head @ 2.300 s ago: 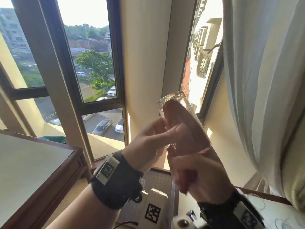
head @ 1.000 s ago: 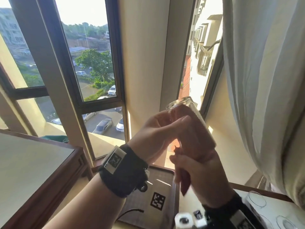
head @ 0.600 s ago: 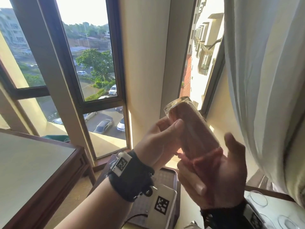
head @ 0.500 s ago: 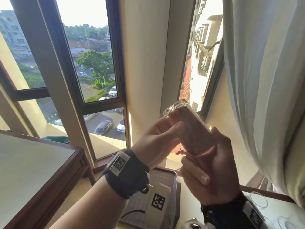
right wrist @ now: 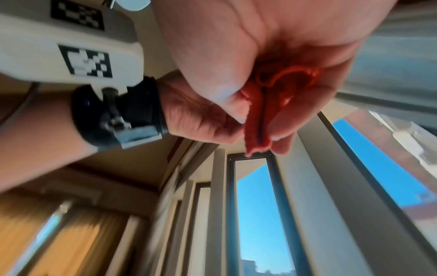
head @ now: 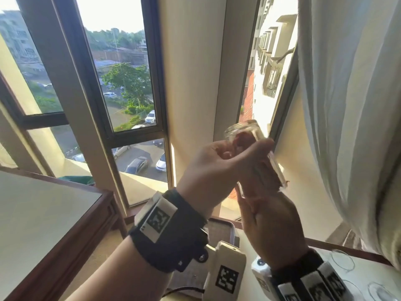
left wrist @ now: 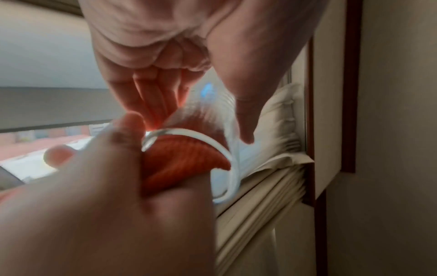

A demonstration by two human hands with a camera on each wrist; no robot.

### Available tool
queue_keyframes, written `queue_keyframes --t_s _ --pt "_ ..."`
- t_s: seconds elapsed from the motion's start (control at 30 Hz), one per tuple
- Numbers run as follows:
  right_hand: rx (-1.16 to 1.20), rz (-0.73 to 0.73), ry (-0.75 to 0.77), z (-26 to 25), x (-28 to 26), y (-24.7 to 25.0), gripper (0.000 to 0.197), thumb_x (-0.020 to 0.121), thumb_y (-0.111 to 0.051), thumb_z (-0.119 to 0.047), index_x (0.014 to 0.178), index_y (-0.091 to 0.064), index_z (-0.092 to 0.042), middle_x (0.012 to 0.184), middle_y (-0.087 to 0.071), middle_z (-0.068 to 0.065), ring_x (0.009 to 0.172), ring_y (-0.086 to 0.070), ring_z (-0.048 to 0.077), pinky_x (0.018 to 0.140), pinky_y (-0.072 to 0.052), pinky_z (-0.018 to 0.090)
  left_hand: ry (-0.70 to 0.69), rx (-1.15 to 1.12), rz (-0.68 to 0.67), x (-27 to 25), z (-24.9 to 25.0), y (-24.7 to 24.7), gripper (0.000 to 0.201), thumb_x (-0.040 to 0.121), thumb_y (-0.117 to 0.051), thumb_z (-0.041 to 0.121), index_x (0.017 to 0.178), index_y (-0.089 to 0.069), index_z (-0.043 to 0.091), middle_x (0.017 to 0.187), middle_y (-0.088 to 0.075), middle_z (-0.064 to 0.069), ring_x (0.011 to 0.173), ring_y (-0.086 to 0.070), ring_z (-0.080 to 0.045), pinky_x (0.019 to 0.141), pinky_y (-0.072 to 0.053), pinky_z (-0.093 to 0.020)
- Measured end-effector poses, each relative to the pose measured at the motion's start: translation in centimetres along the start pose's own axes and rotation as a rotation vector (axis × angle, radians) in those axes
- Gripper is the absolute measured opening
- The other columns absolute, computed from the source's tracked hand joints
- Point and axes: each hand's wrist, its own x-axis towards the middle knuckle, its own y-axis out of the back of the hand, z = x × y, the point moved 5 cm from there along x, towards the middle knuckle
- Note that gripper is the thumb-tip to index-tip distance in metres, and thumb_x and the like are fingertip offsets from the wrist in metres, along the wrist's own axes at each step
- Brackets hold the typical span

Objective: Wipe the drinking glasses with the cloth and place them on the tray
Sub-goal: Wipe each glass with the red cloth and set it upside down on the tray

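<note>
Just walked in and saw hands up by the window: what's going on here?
A person is wiping a drinking glass held up near the window. The left hand grips the glass, while the right hand pinches a red cloth stuffed inside it. More glasses wait on the table below.

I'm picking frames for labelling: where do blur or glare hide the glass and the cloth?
Head view: bright window backlight, the glass smeared by motion beside the left hand. Left wrist view: near hand blurred, glass rim and red cloth fairly readable. Right wrist view: background streaked, cloth in the right hand reasonably sharp; glass not discernible.
</note>
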Motion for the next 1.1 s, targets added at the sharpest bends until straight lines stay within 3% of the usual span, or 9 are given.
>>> queue_keyframes --t_s 0.07,0.17,0.27,0.47,0.57,0.7,0.8,0.9,1.1 --pt "0.26 -0.017 -0.159 0.0 0.0 0.2 0.018 0.099 -0.063 -0.018 0.097 -0.072 -0.003 0.058 -0.066 -0.001 0.043 -0.054 0.004 0.056 -0.041 0.002 -0.042 0.01 -0.03 0.1 -0.2 0.2 0.031 0.087 -0.084 0.036 0.096 -0.079 0.006 0.098 -0.081 -0.013 0.091 -0.078 -0.024 0.088 -0.06 -0.039" --pt "1.091 -0.187 -0.571 0.2 -0.6 0.1 0.013 0.085 -0.076 -0.008 0.093 -0.069 0.0 0.064 -0.067 0.011 0.048 -0.064 0.025 0.051 -0.054 0.032 -0.045 -0.145 -0.253 -0.1 -0.3 0.0 0.037 0.085 -0.078 0.027 0.107 -0.071 -0.003 0.109 -0.069 -0.023 0.099 -0.07 -0.03 0.1 -0.054 -0.047" --pt "1.408 -0.238 -0.624 -0.7 -0.6 0.5 0.018 0.075 -0.073 0.007 0.092 -0.068 0.002 0.062 -0.057 0.021 0.043 -0.057 0.027 0.046 -0.05 0.031 -0.011 -0.263 -0.3 0.0 -0.8 0.0 0.042 0.084 -0.074 0.027 0.112 -0.069 -0.004 0.112 -0.065 -0.022 0.103 -0.068 -0.03 0.103 -0.053 -0.047" --pt "0.528 -0.206 -0.428 1.0 -0.2 -1.2 0.011 0.088 -0.069 0.0 0.086 -0.062 -0.008 0.049 -0.036 -0.021 0.036 -0.039 -0.006 0.042 -0.031 0.002 0.126 0.065 -0.006 0.8 -2.8 0.4 0.037 0.086 -0.084 0.046 0.091 -0.082 0.01 0.103 -0.078 -0.02 0.105 -0.076 -0.036 0.105 -0.057 -0.057" --pt "0.936 -0.145 -0.57 0.9 -1.6 -1.2 0.014 0.088 -0.07 0.002 0.1 -0.066 -0.003 0.051 -0.058 0.0 0.039 -0.055 0.013 0.043 -0.048 0.025 0.115 -0.121 -0.21 0.4 -3.4 0.3 0.033 0.082 -0.088 0.046 0.093 -0.082 0.016 0.104 -0.075 -0.016 0.098 -0.075 -0.026 0.103 -0.058 -0.045" --pt "1.588 -0.229 -0.625 -0.8 -1.2 -0.5 0.049 0.078 -0.064 0.012 0.122 -0.063 -0.008 0.054 -0.048 0.016 0.035 -0.048 0.021 0.04 -0.046 0.025 0.059 -0.33 -0.306 0.0 -3.7 0.7 0.049 0.085 -0.084 0.039 0.115 -0.073 0.002 0.117 -0.067 -0.024 0.109 -0.07 -0.032 0.109 -0.049 -0.054" --pt "0.886 -0.198 -0.503 1.7 -0.8 -1.5 0.007 0.092 -0.067 0.0 0.092 -0.062 -0.004 0.049 -0.057 0.004 0.037 -0.054 0.009 0.037 -0.046 0.021 0.082 -0.119 -0.088 0.6 -3.2 1.0 0.029 0.086 -0.081 0.042 0.094 -0.083 0.014 0.107 -0.078 -0.017 0.106 -0.075 -0.032 0.109 -0.055 -0.049" --pt "0.474 -0.256 -0.422 1.2 0.0 -1.8 0.025 0.084 -0.066 -0.003 0.068 -0.053 -0.017 0.047 -0.04 -0.02 0.036 -0.047 -0.001 0.042 -0.036 0.003 0.106 0.056 0.042 0.9 -3.6 1.3 0.038 0.075 -0.083 0.055 0.085 -0.083 0.018 0.099 -0.08 -0.014 0.102 -0.077 -0.032 0.104 -0.057 -0.057" --pt "2.018 -0.394 -0.629 -1.5 0.1 -1.2 0.067 0.088 -0.071 -0.036 0.14 -0.046 -0.002 0.111 -0.053 0.025 0.041 -0.061 0.019 0.041 -0.047 0.02 0.078 -0.317 -0.169 -0.3 -4.4 2.1 0.055 0.076 -0.093 0.042 0.114 -0.076 0.005 0.12 -0.07 -0.024 0.115 -0.068 -0.034 0.114 -0.049 -0.052"
